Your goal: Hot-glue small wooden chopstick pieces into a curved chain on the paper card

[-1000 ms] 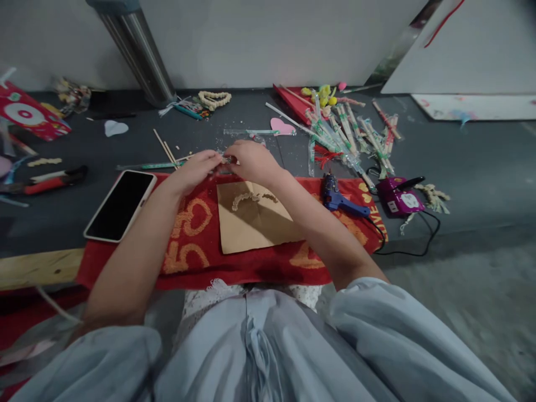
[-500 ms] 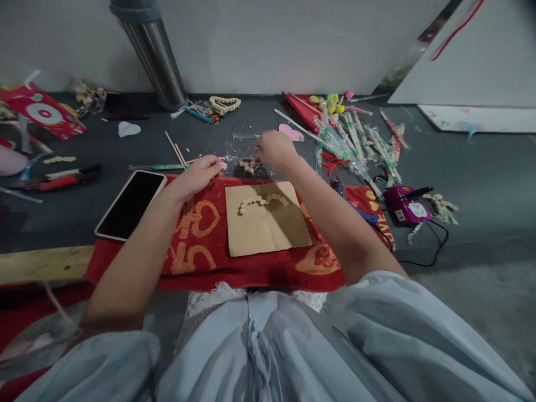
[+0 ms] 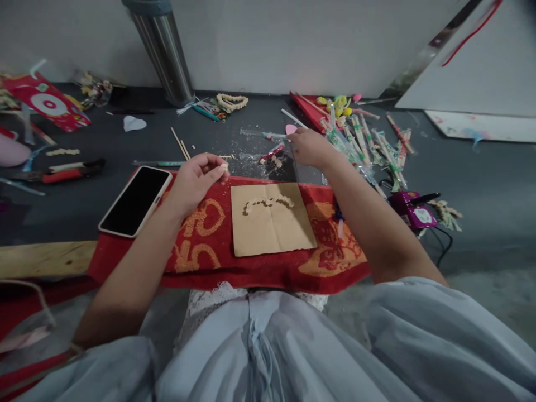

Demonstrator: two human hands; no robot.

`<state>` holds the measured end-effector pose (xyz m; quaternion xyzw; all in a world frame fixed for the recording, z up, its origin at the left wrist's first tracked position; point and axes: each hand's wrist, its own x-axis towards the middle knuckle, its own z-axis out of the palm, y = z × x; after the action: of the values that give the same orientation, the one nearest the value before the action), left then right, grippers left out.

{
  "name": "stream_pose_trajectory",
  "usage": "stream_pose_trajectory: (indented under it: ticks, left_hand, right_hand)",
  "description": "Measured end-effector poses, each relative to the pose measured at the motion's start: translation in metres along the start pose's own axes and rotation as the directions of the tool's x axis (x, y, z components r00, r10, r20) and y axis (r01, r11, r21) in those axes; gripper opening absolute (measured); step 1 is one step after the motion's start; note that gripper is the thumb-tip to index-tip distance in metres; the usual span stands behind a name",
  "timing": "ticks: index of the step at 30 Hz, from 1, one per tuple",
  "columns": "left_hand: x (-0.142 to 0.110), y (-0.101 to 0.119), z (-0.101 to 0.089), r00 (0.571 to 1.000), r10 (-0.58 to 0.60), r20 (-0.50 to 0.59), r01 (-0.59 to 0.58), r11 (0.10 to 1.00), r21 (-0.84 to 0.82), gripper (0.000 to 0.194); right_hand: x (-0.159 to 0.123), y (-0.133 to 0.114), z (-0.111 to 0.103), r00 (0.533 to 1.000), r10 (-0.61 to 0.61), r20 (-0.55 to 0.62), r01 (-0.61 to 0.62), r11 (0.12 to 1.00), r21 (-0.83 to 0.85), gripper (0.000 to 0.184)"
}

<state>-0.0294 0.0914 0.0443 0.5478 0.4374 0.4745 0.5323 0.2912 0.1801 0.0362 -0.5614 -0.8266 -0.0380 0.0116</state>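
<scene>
My left hand (image 3: pixel 200 181) is closed, pinching a small pale chunk (image 3: pixel 225 167) between thumb and fingertips above the red towel's back edge. My right hand (image 3: pixel 312 147) reaches further back, its fingers bent down beside a pink heart-shaped piece (image 3: pixel 290 129); whatever is in them is hidden. Between the hands lie a red-and-clear wrapper (image 3: pixel 274 151), a few pale chunks (image 3: pixel 276 162) and scattered crumbs. Nearer me, a creased brown paper sheet (image 3: pixel 274 237) rests on the towel (image 3: pixel 268 274), with a wavy row of pale bits (image 3: pixel 268 202) on it.
A phone (image 3: pixel 136 201) lies at the towel's left, with red-handled pliers (image 3: pixel 67 173) beyond. At the back stands a steel flask (image 3: pixel 165 58). Several wrapped sticks (image 3: pixel 362 139) are piled right, near a purple device (image 3: pixel 412 209) with a cable.
My right hand has moved right, away from the red wrapper, to the pink heart. My left hand has turned, so the pale chunk shows more. The view has shifted slightly.
</scene>
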Motion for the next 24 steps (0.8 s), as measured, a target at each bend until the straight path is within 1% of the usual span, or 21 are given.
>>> stream_pose_trajectory:
  ticks: [2, 3, 4, 5, 7, 8, 10, 12, 14, 17, 20, 21, 22, 24]
  left_hand:
    - [-0.006, -0.001, 0.002, 0.989, 0.146, -0.012, -0.145, 0.987, 0.061, 0.021]
    - [-0.009, 0.0, 0.003, 0.98, 0.197, -0.007, -0.196, 0.977, 0.087, 0.023]
    - [-0.012, 0.0, 0.004, 0.973, 0.229, 0.001, -0.228, 0.968, 0.109, 0.024]
    - [-0.015, 0.001, 0.006, 0.967, 0.256, 0.006, -0.255, 0.958, 0.13, 0.024]
    - [-0.02, 0.003, 0.009, 0.951, 0.309, 0.005, -0.305, 0.935, 0.184, 0.021]
    - [-0.022, 0.004, 0.011, 0.942, 0.336, 0.004, -0.328, 0.918, 0.222, 0.019]
    - [-0.026, 0.005, 0.014, 0.931, 0.366, 0.008, -0.352, 0.888, 0.297, 0.016]
    - [-0.028, 0.004, 0.017, 0.932, 0.362, 0.019, -0.347, 0.878, 0.33, 0.015]
    - [-0.028, 0.001, 0.018, 0.933, 0.36, 0.024, -0.348, 0.88, 0.322, 0.016]
    - [-0.029, -0.003, 0.018, 0.936, 0.351, 0.025, -0.343, 0.892, 0.296, 0.019]
    - [-0.031, -0.005, 0.018, 0.945, 0.326, 0.032, -0.32, 0.898, 0.301, 0.022]
    - [-0.032, -0.004, 0.019, 0.949, 0.313, 0.034, -0.308, 0.904, 0.297, 0.022]
    - [-0.032, -0.003, 0.019, 0.955, 0.293, 0.032, -0.29, 0.913, 0.286, 0.022]
    - [-0.033, 0.001, 0.02, 0.974, 0.225, 0.021, -0.224, 0.945, 0.24, 0.02]
  right_hand:
    - [-0.009, -0.009, -0.012, 0.996, 0.074, -0.043, -0.076, 0.997, -0.034, 0.04]
    - [-0.014, -0.016, -0.018, 0.992, 0.103, -0.074, -0.105, 0.994, -0.02, 0.038]
    - [-0.019, -0.024, -0.024, 0.991, 0.091, -0.1, -0.09, 0.996, 0.012, 0.036]
    - [-0.024, -0.033, -0.029, 0.991, 0.041, -0.128, -0.034, 0.998, 0.059, 0.035]
    - [-0.035, -0.053, -0.037, 0.97, -0.062, -0.236, 0.102, 0.982, 0.161, 0.041]
    - [-0.04, -0.064, -0.039, 0.953, -0.121, -0.279, 0.183, 0.961, 0.208, 0.041]
    - [-0.05, -0.084, -0.042, 0.908, -0.227, -0.353, 0.341, 0.888, 0.307, 0.035]
    - [-0.057, -0.1, -0.044, 0.844, -0.286, -0.454, 0.468, 0.805, 0.364, 0.031]
    - [-0.06, -0.111, -0.044, 0.777, -0.333, -0.535, 0.569, 0.734, 0.37, 0.029]
    - [-0.061, -0.117, -0.044, 0.694, -0.39, -0.605, 0.668, 0.661, 0.342, 0.026]
    - [-0.059, -0.116, -0.042, 0.626, -0.415, -0.66, 0.731, 0.608, 0.311, 0.027]
    - [-0.058, -0.116, -0.041, 0.61, -0.42, -0.672, 0.745, 0.594, 0.304, 0.027]
    - [-0.057, -0.115, -0.04, 0.605, -0.425, -0.673, 0.751, 0.586, 0.305, 0.028]
    - [-0.057, -0.116, -0.041, 0.624, -0.434, -0.65, 0.744, 0.584, 0.325, 0.029]
